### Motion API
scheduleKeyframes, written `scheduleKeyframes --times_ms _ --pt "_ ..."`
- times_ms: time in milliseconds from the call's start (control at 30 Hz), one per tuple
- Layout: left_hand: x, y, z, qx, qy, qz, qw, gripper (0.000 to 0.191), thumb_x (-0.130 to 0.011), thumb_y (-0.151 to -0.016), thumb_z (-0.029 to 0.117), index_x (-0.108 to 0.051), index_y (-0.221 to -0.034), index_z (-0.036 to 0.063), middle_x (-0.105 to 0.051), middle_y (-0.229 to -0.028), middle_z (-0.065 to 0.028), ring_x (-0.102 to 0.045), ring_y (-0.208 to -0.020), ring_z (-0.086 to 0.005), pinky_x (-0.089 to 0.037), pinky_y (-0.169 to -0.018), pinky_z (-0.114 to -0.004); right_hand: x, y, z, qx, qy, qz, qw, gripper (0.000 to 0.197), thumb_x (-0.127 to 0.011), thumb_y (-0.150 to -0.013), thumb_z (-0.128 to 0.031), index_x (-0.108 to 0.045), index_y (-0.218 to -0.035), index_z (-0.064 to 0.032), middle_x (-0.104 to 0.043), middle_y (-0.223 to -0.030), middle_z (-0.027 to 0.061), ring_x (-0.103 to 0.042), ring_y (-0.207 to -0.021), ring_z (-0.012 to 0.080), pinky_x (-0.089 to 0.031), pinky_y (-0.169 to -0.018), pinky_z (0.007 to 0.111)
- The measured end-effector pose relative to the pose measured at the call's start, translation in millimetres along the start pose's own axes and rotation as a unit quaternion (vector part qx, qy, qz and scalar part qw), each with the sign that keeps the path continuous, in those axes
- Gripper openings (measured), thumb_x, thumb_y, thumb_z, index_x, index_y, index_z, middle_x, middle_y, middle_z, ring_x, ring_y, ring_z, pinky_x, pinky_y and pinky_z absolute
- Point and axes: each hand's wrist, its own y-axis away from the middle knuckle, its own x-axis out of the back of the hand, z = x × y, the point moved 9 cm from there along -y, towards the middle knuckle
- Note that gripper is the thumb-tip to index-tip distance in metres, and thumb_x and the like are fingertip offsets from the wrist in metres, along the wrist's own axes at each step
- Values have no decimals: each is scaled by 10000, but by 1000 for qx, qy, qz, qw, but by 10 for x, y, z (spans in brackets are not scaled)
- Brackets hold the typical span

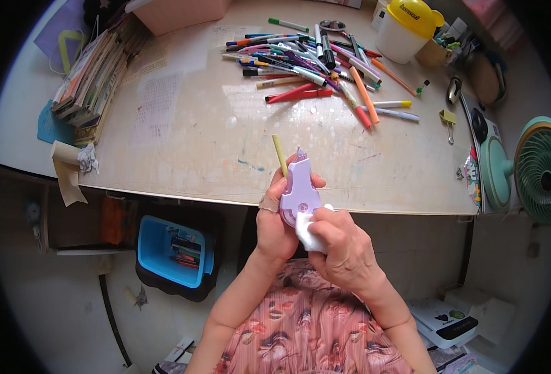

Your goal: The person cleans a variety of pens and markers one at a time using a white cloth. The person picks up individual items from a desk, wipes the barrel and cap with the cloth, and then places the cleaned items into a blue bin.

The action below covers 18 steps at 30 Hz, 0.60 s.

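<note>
A light purple correction tape dispenser (300, 180) lies in my left hand (274, 229), its narrow tip pointing away from me. Between the thumb of that hand and the dispenser, a thin yellow stick (279, 152) juts up; its exact kind is unclear. The left thumb has a bandage or strip of tape (269, 204) wrapped around its base. My right hand (348, 250) pinches a folded white cloth (311, 236) against the dispenser's rounded lower end. Both hands are just in front of the desk's near edge, over my lap.
Pens and markers (303, 61) are heaped across the desk (196, 163). Books (93, 77) and a tape roll (65, 153) sit left. A yellow-lidded container (399, 39), a binder clip (448, 119) and a green fan (539, 173) stand right. Below left, a blue bin (158, 262) holds pens.
</note>
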Motion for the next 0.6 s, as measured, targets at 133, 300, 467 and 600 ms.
scheduleKeyframes --times_ms 133,300,467,600 --pt "-17 132 -233 71 50 2 996 439 -357 -1052 360 -536 -1335 76 -640 -1142 -129 -621 -1031 -209 -509 -923 -359 67 -121 -69 49 92 -8 995 349 -752 -693 -107 -668 -1032 -99 -645 -1024 35 -597 -836 213 -476 -752 344" --pt "33 261 -161 29 -27 109 993 508 -302 -1073 314 -423 -1467 19 -598 -1270 -125 -596 -1120 -208 -475 -1006 -357 191 -200 99 6 94 77 993 372 -783 -659 -129 -712 -1024 -132 -667 -1135 13 -566 -1013 268 -370 -1013 490" --pt "-8 253 -83 12 -45 -7 999 483 -354 -1063 348 -495 -1385 16 -623 -1148 -99 -602 -1091 -189 -491 -943 -353 2 10 -118 84 43 57 994 417 -788 -626 -118 -740 -1040 -129 -630 -1015 44 -575 -970 292 -533 -791 406" --pt "68 326 -21 -60 -171 37 983 496 -396 -1071 299 -499 -1410 -49 -619 -1244 -99 -592 -1095 -137 -483 -955 -303 141 -212 153 1 3 105 995 466 -746 -594 15 -740 -1046 -97 -618 -982 75 -586 -893 285 -518 -739 386"
